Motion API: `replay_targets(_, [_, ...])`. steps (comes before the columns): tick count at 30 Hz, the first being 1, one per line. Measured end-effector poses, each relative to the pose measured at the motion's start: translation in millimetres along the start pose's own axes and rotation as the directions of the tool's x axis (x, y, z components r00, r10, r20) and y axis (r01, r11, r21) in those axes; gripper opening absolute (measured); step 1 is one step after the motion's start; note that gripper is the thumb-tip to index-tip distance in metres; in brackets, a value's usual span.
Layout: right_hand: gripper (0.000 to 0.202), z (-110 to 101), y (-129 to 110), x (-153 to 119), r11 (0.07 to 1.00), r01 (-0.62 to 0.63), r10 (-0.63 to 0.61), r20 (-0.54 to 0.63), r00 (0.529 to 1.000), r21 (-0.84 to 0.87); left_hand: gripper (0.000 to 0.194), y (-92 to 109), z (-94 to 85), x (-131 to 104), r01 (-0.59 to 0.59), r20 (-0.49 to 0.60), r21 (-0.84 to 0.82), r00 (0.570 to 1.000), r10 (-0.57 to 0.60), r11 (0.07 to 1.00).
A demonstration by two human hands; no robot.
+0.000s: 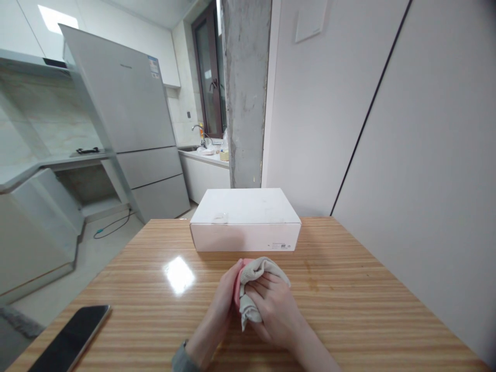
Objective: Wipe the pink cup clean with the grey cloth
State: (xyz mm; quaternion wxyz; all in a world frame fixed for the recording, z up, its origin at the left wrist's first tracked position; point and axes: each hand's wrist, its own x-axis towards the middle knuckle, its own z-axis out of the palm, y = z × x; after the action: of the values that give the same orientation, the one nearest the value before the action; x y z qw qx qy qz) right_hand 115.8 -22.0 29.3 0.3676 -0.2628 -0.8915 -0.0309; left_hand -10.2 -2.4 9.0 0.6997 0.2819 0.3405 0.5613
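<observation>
I've got both hands shut on the sock (253,281), just in front of the box (245,219): left hand (223,299) w/ the pink bit, right hand (271,305) over the grey. Best keep grip tight, edges aligned, roll evenly.

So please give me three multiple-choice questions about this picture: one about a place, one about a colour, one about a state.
1. Where is the white box?
A. beyond both hands, at the table's far edge
B. on the floor
C. under the phone

2. What colour shows under the grey cloth?
A. green
B. pink
C. black

3. How is the phone?
A. held up
B. lying flat, screen dark
C. lit, showing a video

Answers:
1 A, it stands on the wooden table behind the hands.
2 B, a pink edge shows between left hand and right hand.
3 B, it rests untouched at the left.
</observation>
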Motion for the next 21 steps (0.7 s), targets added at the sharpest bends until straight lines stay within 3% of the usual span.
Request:
replay_targets(3, [0.025,-3.3,3.6,-1.3,0.999,-0.025,0.025,0.003,1.0,-0.027,0.034,-5.9,-0.5,-1.3,-0.025,0.013,-0.034,1.0,0.026,0.999])
replay_targets(8, [0.024,-7.1,5.4,-2.8,0.99,-0.113,0.108,-0.07,0.992,-0.079,0.038,-7.9,1.5,-5.1,0.032,0.101,-0.131,0.995,-0.019,0.991])
replay_targets(15, [0.032,-8.4,2.4,-4.3,0.997,0.041,-0.045,-0.062,0.997,-0.064,0.038,12.7,8.8,-17.0,0.182,0.19,-0.179,0.971,-0.147,0.967])
replay_targets(18, [0.032,-8.3,3.3,-5.5,0.997,0.054,-0.056,-0.037,0.998,-0.054,0.048,17.3,14.9,-19.8,0.234,0.237,-0.135,0.951,-0.198,0.963])
replay_targets(21, [0.032,-7.2,3.9,-5.3,0.998,0.039,-0.04,-0.021,0.999,-0.059,0.049,14.0,15.6,-17.7,0.175,0.191,-0.053,0.968,-0.162,0.983])
